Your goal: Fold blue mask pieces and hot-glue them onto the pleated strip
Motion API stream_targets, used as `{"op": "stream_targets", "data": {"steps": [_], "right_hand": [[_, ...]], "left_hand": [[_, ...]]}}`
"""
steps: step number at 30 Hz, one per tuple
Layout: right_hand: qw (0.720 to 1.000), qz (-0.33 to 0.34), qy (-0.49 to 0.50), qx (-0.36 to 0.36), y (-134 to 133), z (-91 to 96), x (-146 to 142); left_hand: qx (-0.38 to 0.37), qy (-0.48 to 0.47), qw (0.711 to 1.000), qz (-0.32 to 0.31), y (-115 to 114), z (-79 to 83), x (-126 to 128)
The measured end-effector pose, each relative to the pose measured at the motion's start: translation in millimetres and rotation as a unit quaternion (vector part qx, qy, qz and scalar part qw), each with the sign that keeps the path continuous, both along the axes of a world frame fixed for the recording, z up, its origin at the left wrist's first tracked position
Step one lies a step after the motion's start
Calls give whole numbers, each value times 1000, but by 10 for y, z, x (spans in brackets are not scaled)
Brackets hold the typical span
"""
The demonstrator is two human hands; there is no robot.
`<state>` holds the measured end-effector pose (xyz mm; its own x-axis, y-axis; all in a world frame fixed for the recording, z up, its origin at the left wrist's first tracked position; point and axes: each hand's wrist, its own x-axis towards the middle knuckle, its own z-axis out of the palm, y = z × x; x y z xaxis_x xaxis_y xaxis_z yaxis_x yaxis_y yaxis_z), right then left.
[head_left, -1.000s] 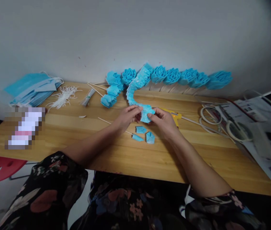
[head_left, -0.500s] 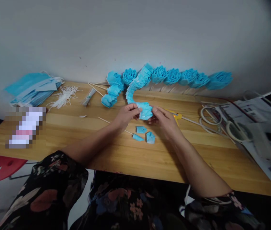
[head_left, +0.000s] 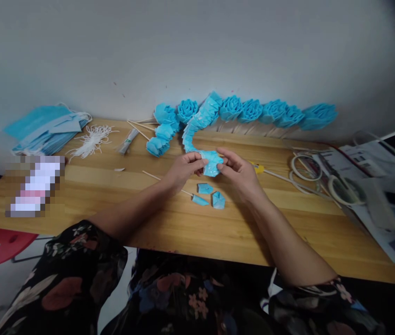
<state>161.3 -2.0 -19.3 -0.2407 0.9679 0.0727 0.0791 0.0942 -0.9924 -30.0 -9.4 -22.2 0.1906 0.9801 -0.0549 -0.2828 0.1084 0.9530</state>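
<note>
My left hand (head_left: 183, 168) and my right hand (head_left: 238, 174) meet over the middle of the wooden table (head_left: 96, 195). Both pinch a small folded piece of blue mask fabric (head_left: 212, 162), the left from its left edge, the right from its right edge and top. The piece sits at the near end of a long curved stack of folded blue pieces (head_left: 197, 124). Just below the hands lie three small blue folded pieces (head_left: 211, 195) and a thin wooden skewer (head_left: 152, 175).
A row of blue fabric roses (head_left: 263, 111) leans on the wall. Blue face masks (head_left: 44, 128), white ear loops (head_left: 92, 139) and skewers (head_left: 139, 128) lie at the back left. A yellow glue gun (head_left: 257, 168), tape rolls (head_left: 323, 179) and papers (head_left: 379, 186) are right.
The hands have turned and lifted the blue piece slightly. The right fingers now reach over its top, and more of the glue gun is covered by the right hand.
</note>
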Motion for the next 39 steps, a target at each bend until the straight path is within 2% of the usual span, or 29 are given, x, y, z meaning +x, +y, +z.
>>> {"op": "stream_targets", "data": {"steps": [8, 15, 20, 27, 31, 34, 39], "right_hand": [[999, -34, 2, 30, 17, 23, 22], [999, -33, 3, 28, 14, 8, 11], [998, -52, 5, 38, 2, 6, 14], [982, -119, -64, 129, 25, -10, 45], [974, -129, -78, 170, 34, 10, 75], [958, -116, -128, 227, 1, 100, 90], [923, -48, -212, 318, -38, 204, 88]], "left_hand": [[-40, -37, 998, -28, -15, 82, 21], [-33, 42, 998, -21, -1, 94, 5], [-27, 58, 998, 9, -2, 108, -4], [-42, 48, 997, 36, -14, 161, 8], [-54, 47, 997, 41, -5, 165, 9], [-63, 45, 996, 43, -6, 171, 10], [-65, 36, 996, 39, -23, 204, 13]]}}
